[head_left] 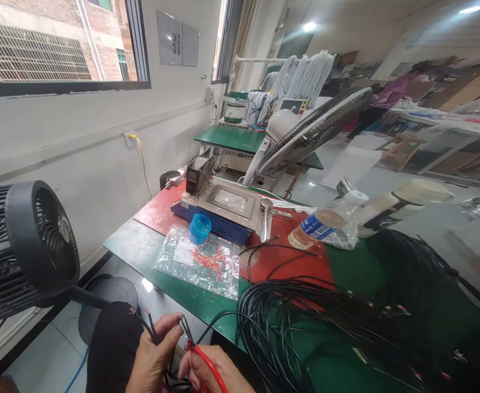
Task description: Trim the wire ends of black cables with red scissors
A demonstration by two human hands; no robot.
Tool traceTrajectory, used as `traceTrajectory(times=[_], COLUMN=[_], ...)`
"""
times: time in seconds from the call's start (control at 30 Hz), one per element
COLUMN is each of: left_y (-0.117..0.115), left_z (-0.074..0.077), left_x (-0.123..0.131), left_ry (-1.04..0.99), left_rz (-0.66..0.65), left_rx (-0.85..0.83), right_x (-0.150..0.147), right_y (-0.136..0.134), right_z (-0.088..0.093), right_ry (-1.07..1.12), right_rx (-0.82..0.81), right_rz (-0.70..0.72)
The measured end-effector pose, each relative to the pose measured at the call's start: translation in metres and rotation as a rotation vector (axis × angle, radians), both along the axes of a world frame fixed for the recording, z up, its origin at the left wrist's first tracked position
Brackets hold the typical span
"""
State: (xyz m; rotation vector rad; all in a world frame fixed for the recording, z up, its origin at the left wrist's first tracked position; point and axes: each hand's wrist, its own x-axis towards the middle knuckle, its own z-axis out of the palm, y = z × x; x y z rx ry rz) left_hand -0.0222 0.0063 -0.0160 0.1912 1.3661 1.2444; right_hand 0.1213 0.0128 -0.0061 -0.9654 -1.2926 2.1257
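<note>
My left hand (156,352) is closed around several black cables (148,322), whose stripped ends with thin coloured wires stick up past the thumb. In my right hand (213,368) are red-handled scissors (197,349), their narrow metal blades rising beside my left fingertips. At those fingertips a small wire end shows next to the blades, too small to make out fully. Just right of my hands, a big coil of black cable (264,327) lies at the table edge, one strand running toward my hands.
The green and red table (125,240) holds a plastic bag (170,251) with small red and yellow bits, a blue cup (199,228), a blue-based metal device (232,229) and a bottle (313,228). A black fan (43,245) stands left; a larger fan (313,131) stands behind the table.
</note>
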Motion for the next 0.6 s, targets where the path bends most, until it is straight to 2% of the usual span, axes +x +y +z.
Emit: traceTrajectory(times=[0.2,0.27,0.47,0.53,0.6], left_y=[0.003,0.003,-0.001,0.000,0.000], left_z=[0.011,0.011,0.006,0.002,-0.005], left_x=[-0.001,-0.002,-0.001,-0.001,-0.003], left_ry=[0.027,0.031,-0.063,-0.110,-0.125], left_rz=[-0.085,-0.092,-0.072,-0.073,-0.054], left_rx=[0.015,0.027,-0.029,-0.016,-0.036], right_x=[-0.002,-0.002,0.000,-0.001,-0.004], right_y=[0.003,0.004,-0.001,-0.002,0.001], right_z=[0.000,0.000,0.007,0.004,-0.003], right_ry=[-0.043,-0.041,-0.036,-0.040,-0.094], right_rx=[-0.066,-0.082,-0.075,-0.037,0.105], right_rz=[0.029,0.055,0.011,0.005,-0.085])
